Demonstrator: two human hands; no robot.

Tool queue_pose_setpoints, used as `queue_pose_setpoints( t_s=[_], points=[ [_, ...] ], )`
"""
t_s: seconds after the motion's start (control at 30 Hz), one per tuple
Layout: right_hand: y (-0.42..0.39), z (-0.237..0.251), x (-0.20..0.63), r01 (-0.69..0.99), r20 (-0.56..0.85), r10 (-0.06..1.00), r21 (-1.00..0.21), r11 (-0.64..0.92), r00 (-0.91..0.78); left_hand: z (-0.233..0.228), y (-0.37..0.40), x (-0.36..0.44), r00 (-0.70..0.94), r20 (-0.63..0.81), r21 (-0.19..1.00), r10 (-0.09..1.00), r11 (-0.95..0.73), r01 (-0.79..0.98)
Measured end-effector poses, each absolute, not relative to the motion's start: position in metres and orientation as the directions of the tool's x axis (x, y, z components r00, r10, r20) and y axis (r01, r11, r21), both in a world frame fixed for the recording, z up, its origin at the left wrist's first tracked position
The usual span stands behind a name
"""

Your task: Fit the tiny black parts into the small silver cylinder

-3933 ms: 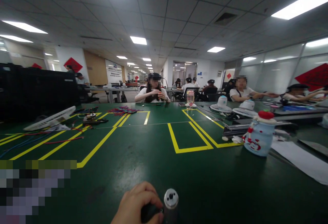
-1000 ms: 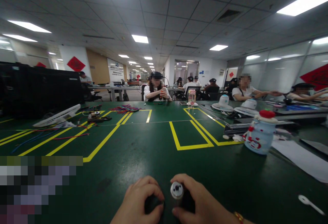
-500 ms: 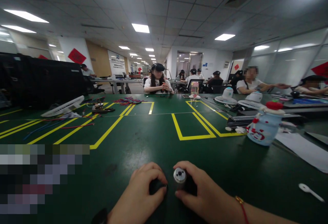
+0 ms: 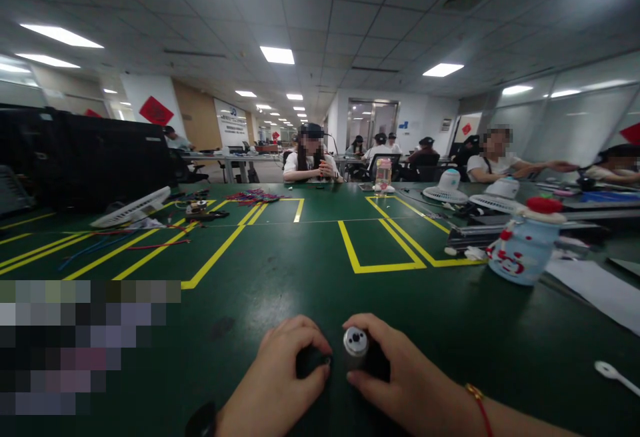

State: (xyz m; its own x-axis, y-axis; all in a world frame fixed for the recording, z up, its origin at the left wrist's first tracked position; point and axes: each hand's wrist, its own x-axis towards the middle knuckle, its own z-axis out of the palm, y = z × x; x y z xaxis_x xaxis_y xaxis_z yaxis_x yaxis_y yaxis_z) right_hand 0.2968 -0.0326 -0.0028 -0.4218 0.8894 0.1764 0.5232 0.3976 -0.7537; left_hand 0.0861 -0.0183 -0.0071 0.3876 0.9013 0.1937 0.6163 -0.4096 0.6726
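Note:
A silver metal cylinder (image 4: 355, 345), with a dark centre and small holes in its top face, stands upright on the green table. My right hand (image 4: 400, 363) grips it between thumb and fingers from the right side. Close by on the left, my left hand (image 4: 287, 370) is closed in a pinch, thumb against fingertips. A tiny shiny bit (image 4: 327, 360) shows between those fingertips, too small to name. The left fingertips are just apart from the cylinder.
A blue bottle with a red lid (image 4: 525, 250), white paper (image 4: 597, 290) and a white stick-like piece (image 4: 620, 380) lie to the right. Coloured wires (image 4: 255, 197) and a white fan (image 4: 133, 209) are at the far left. A person (image 4: 311, 157) sits opposite.
The whole view has shifted slightly, so everything appears a little further right. Both hands keep the same hold, and the cylinder stays in the right hand.

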Motion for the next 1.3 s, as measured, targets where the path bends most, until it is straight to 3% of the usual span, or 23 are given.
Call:
queue_pose_setpoints(
  t_s=[1.3],
  points=[
    [-0.036, -0.005, 0.300, 0.554, 0.202, 0.881, -0.712, 0.431, -0.427, -0.004, -0.018, 0.085, 0.413, 0.189, 0.664, 0.891, -0.426, 0.615]
  ],
)
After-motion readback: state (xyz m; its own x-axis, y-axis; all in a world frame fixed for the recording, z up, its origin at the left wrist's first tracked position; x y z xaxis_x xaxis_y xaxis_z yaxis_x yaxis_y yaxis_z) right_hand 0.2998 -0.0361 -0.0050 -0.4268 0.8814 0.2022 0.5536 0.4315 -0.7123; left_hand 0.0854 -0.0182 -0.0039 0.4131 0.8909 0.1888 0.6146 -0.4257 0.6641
